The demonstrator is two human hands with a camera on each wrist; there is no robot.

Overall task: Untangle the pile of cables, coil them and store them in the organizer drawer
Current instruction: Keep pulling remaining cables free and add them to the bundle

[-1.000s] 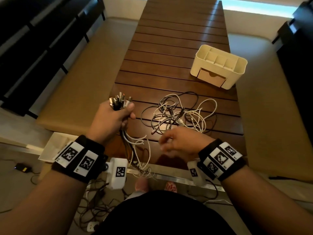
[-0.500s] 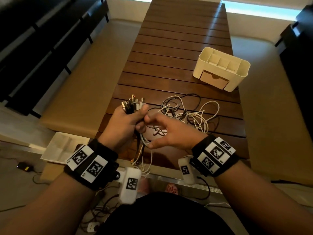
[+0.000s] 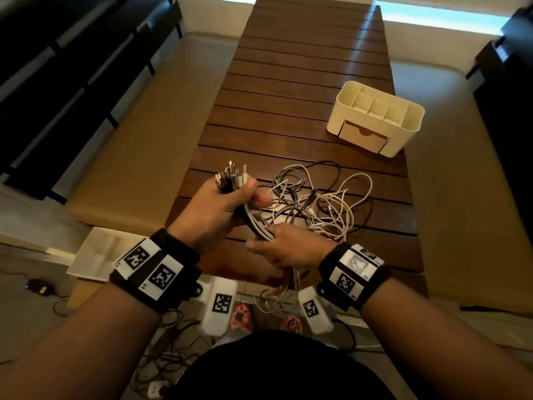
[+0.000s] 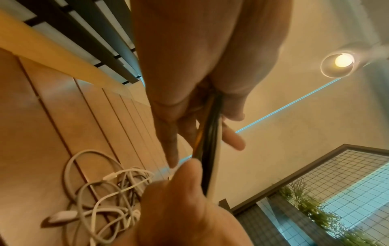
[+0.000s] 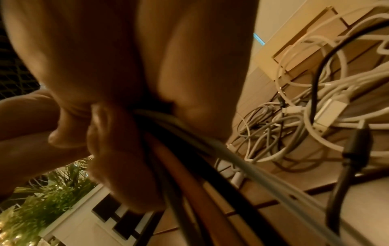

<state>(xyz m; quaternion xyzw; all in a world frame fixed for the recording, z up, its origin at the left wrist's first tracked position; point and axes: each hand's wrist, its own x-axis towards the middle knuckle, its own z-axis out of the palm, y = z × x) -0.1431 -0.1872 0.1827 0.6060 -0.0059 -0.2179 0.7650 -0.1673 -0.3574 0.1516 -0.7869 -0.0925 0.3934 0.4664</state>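
My left hand (image 3: 227, 197) grips a bundle of cables (image 3: 253, 223) just below their plugs (image 3: 232, 176), which stick up from the fist. Lower down the same bundle (image 5: 189, 149), my right hand (image 3: 277, 246) holds the strands together near the table's front edge. In the left wrist view the bundle (image 4: 210, 149) runs straight between both hands. Beyond the hands, a tangle of white, grey and black cables (image 3: 320, 203) lies on the wooden table (image 3: 302, 82). The cream organizer (image 3: 375, 116) stands at the back right, its tan drawer (image 3: 362, 137) closed.
Loose cable ends (image 3: 277, 298) hang off the table's front edge below my right hand. Padded benches (image 3: 138, 157) flank the table on both sides. A white tray (image 3: 95, 255) and more cords (image 3: 173, 342) lie on the floor at the left.
My right hand left the spot next to my left thumb and slid down the bundle toward me, now holding it lower. The left hand has risen a little with the plugs.
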